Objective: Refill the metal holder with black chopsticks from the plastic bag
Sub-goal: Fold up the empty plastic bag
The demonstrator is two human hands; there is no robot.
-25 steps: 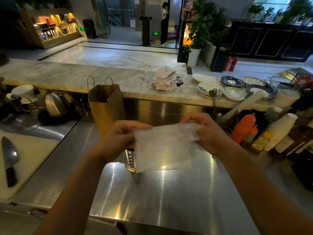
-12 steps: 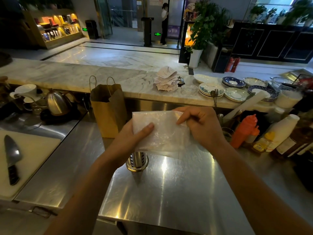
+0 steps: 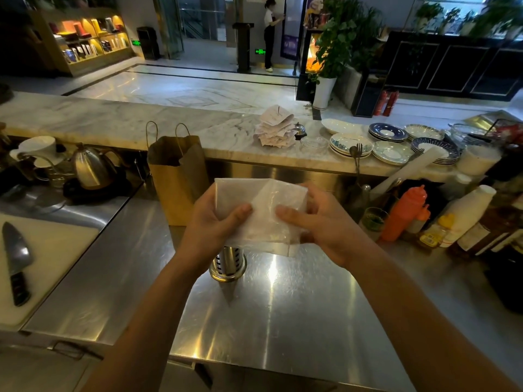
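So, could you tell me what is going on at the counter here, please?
A person holds a folded, see-through plastic bag in both hands, the left hand and right hand pinching its sides. It looks empty. Below it, the perforated metal holder stands on the steel counter, its top hidden by the bag.

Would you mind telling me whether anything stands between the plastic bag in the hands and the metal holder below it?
Nothing visible does. Both the left hand and right hand hold the plastic bag directly above the metal holder, whose top the bag hides. No chopsticks are visible.
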